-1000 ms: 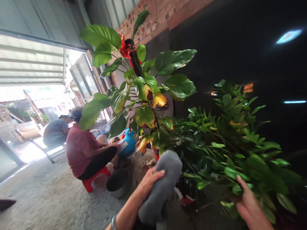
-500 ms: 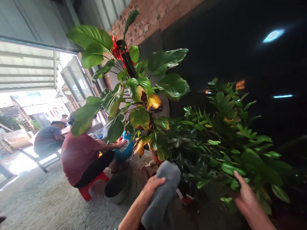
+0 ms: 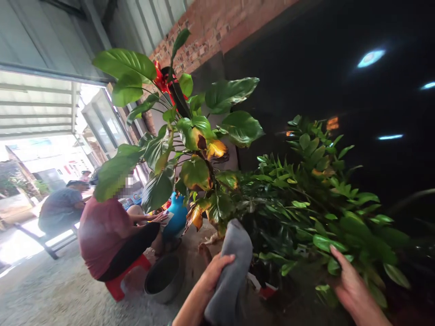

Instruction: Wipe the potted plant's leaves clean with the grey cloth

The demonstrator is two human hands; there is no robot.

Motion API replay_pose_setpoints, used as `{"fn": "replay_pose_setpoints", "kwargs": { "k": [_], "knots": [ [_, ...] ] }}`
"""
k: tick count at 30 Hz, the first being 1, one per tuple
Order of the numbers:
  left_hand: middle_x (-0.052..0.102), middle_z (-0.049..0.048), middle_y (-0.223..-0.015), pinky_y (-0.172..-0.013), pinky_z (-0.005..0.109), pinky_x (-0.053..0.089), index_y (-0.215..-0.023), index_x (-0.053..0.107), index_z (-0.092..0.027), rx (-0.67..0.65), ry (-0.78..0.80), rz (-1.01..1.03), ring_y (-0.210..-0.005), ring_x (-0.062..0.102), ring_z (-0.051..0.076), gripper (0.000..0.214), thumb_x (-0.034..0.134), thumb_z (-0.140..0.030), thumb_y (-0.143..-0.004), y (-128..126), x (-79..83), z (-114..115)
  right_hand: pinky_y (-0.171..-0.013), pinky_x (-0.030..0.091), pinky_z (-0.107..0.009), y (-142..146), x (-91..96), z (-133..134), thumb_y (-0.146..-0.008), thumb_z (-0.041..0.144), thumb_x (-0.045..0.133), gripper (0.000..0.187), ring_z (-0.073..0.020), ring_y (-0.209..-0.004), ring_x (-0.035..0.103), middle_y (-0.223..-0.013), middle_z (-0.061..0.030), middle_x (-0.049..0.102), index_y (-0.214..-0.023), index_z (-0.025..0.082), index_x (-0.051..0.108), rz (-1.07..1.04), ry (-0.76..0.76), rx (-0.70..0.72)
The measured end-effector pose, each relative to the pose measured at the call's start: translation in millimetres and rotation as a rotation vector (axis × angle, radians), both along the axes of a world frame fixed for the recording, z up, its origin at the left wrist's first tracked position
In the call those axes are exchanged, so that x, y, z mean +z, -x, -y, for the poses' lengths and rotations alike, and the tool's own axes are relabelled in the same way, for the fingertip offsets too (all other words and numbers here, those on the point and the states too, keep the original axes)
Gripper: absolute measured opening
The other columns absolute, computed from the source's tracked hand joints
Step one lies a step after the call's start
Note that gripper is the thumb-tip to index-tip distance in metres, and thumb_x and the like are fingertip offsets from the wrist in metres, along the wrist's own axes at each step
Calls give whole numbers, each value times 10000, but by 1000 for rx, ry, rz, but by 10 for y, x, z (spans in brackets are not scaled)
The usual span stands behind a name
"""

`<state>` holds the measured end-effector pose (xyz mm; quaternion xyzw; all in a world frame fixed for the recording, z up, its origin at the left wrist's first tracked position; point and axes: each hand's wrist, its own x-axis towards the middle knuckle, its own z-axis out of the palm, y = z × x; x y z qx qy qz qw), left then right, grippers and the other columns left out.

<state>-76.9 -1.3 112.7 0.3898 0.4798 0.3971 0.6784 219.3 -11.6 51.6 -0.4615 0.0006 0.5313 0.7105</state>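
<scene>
My left hand (image 3: 217,271) is closed round a grey cloth (image 3: 236,253), which stands up above the fist and hangs below it. At the lower right, my right hand (image 3: 350,280) is among the glossy green leaves of a bushy potted plant (image 3: 326,217). Its thumb presses the edge of one leaf (image 3: 328,243), while the other fingers are mostly hidden below. The cloth is near the plant's lower left side, apart from the right hand. A taller plant with big leaves (image 3: 234,129), some yellow and brown, rises behind the cloth.
A dark bucket (image 3: 165,278) stands on the concrete floor (image 3: 129,312). Left of it, a person in a red shirt (image 3: 105,226) sits on a red stool (image 3: 115,285), hands at a blue object (image 3: 176,217). Another person (image 3: 61,206) sits farther back. A dark glossy wall (image 3: 306,68) backs the plants.
The view has shifted slightly, and the plants sit a little further left and lower. My left hand still holds the cloth, and my right thumb stays at the same leaf.
</scene>
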Motion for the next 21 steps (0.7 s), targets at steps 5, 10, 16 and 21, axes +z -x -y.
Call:
{"fn": "replay_pose_setpoints", "kwargs": {
  "k": [5,10,16,21],
  "knots": [
    [665,15,-560,-603,286,509,-854,708,-149,154,-85,22,-554,632,182,306,768,-362,-642,96,431,79,-593,560,-408,16,82,2,-531,282,745,247,-234,-544,640,-582,36,700,-757,256,648,-22,27,-42],
    [656,-2,-543,-515,246,480,-808,652,-151,311,-108,56,-478,591,141,202,701,-323,-714,-162,645,-251,-590,564,-403,55,90,-15,-538,249,734,245,-211,-526,620,-587,65,691,-766,262,643,-44,-31,-61],
    [706,38,-593,-513,245,485,-800,707,-101,-24,-35,-24,-506,620,156,466,859,-404,-481,-168,94,56,-622,563,-415,22,9,-20,-495,322,780,328,-254,-630,664,-621,21,707,-792,233,672,3,-12,19],
    [697,18,-593,-529,243,508,-856,675,-135,242,-116,64,-537,648,165,306,790,-326,-647,-23,477,-17,-630,567,-410,28,117,15,-519,281,762,276,-207,-541,630,-616,49,709,-772,250,656,-62,-5,-11]
  ]
}}
